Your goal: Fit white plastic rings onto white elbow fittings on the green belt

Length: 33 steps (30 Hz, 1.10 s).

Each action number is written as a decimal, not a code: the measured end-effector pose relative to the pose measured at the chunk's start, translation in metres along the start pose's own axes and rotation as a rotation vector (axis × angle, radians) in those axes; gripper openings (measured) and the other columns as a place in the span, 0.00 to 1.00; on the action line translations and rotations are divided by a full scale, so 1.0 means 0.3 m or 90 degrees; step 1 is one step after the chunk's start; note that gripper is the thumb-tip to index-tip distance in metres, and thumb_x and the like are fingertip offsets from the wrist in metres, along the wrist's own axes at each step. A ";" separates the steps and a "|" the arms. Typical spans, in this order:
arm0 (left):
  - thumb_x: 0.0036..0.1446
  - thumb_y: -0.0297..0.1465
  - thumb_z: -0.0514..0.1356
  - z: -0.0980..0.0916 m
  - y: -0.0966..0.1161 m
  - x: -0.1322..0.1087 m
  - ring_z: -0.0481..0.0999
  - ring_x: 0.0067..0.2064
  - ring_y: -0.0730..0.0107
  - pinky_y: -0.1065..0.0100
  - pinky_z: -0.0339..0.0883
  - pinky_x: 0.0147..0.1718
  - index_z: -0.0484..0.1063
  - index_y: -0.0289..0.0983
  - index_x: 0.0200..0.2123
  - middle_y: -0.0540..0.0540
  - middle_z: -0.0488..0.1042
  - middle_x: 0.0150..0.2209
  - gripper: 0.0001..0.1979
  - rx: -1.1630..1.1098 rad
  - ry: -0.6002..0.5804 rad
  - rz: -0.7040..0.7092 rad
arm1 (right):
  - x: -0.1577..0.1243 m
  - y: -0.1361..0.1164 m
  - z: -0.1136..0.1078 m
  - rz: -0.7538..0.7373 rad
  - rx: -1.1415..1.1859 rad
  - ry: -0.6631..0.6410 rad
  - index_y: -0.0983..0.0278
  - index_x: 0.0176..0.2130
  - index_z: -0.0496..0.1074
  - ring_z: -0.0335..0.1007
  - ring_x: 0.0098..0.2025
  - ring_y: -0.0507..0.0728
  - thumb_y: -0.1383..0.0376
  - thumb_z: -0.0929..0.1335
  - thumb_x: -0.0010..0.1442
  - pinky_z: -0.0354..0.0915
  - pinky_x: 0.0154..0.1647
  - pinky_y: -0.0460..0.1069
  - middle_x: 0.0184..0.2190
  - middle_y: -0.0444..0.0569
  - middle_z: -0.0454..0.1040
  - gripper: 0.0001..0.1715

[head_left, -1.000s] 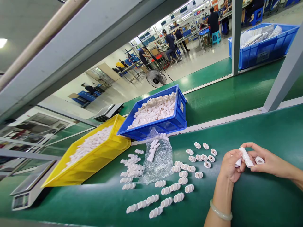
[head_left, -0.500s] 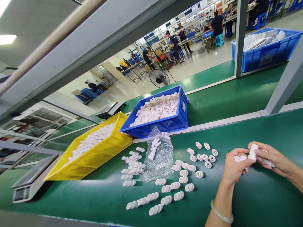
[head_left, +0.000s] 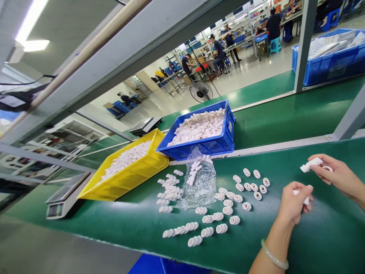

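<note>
My left hand [head_left: 296, 201], with a pale bangle on its wrist, is closed around a white plastic fitting [head_left: 302, 197] that its fingers partly cover. Farther right and higher, my right hand [head_left: 333, 169] pinches a white tubular fitting [head_left: 311, 164] lengthwise, and another white ring-shaped piece shows between its fingers. The hands are apart above the green table. To their left, several short white pipe fittings [head_left: 251, 186] lie loose or in short rows. A clear plastic bag [head_left: 199, 190] with a few white fittings on it lies beyond them.
A blue bin [head_left: 196, 148] and a yellow bin [head_left: 131, 186], both full of white fittings, stand at the back. Left of them is a scale [head_left: 68, 196]. A metal post [head_left: 303, 49] and a blue crate [head_left: 333, 72] of papers are at right. People work in the background.
My hands have parted: the right has moved up and right with its fitting, the left is lower. The view has also shifted, moving the bins and table rightward.
</note>
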<state>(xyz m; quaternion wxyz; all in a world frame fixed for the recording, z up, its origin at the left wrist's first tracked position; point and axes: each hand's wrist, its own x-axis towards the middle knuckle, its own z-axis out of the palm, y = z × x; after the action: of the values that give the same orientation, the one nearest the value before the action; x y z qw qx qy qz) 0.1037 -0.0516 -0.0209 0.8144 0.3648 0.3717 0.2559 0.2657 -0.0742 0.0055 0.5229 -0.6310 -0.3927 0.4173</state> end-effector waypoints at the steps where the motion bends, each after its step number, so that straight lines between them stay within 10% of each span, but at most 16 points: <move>1: 0.40 0.51 0.71 0.006 -0.018 0.001 0.64 0.15 0.80 0.79 0.50 0.10 0.65 0.35 0.31 0.51 0.71 0.21 0.29 -0.004 -0.018 -0.033 | 0.027 -0.025 0.005 -0.038 -0.086 -0.007 0.58 0.46 0.71 0.63 0.27 0.54 0.45 0.71 0.57 0.58 0.24 0.47 0.28 0.45 0.71 0.25; 7: 0.42 0.33 0.71 0.024 -0.087 0.013 0.78 0.26 0.68 0.69 0.74 0.25 0.68 0.32 0.39 0.45 0.75 0.30 0.22 -0.094 -0.079 -0.148 | 0.168 -0.104 0.191 -0.184 -0.445 -0.248 0.55 0.45 0.73 0.73 0.37 0.60 0.54 0.64 0.64 0.64 0.39 0.53 0.38 0.45 0.79 0.14; 15: 0.36 0.32 0.76 0.013 -0.103 0.028 0.79 0.30 0.71 0.74 0.72 0.29 0.75 0.28 0.37 0.43 0.76 0.31 0.24 -0.140 -0.078 -0.084 | 0.248 -0.042 0.333 -0.179 -0.418 -0.356 0.55 0.38 0.76 0.71 0.31 0.59 0.60 0.69 0.57 0.57 0.31 0.50 0.30 0.44 0.77 0.07; 26: 0.39 0.37 0.74 0.002 -0.042 0.025 0.77 0.24 0.71 0.77 0.65 0.17 0.71 0.31 0.41 0.42 0.78 0.32 0.27 -0.229 0.061 -0.070 | 0.203 0.027 0.105 0.106 0.116 -0.187 0.60 0.29 0.60 0.44 0.19 0.48 0.38 0.63 0.62 0.43 0.15 0.43 0.20 0.37 0.52 0.30; 33: 0.39 0.31 0.74 -0.009 0.023 0.006 0.76 0.26 0.76 0.76 0.69 0.26 0.70 0.31 0.42 0.38 0.79 0.39 0.27 -0.272 0.093 -0.031 | 0.055 0.139 -0.029 0.228 0.347 -0.097 0.60 0.44 0.73 0.58 0.27 0.49 0.55 0.73 0.55 0.55 0.16 0.40 0.35 0.48 0.67 0.19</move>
<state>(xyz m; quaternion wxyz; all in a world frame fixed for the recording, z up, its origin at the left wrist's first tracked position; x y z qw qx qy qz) 0.1016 -0.0450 -0.0174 0.8499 0.1559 0.3758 0.3350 0.2820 -0.0678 -0.0368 0.5598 -0.4943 -0.1875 0.6381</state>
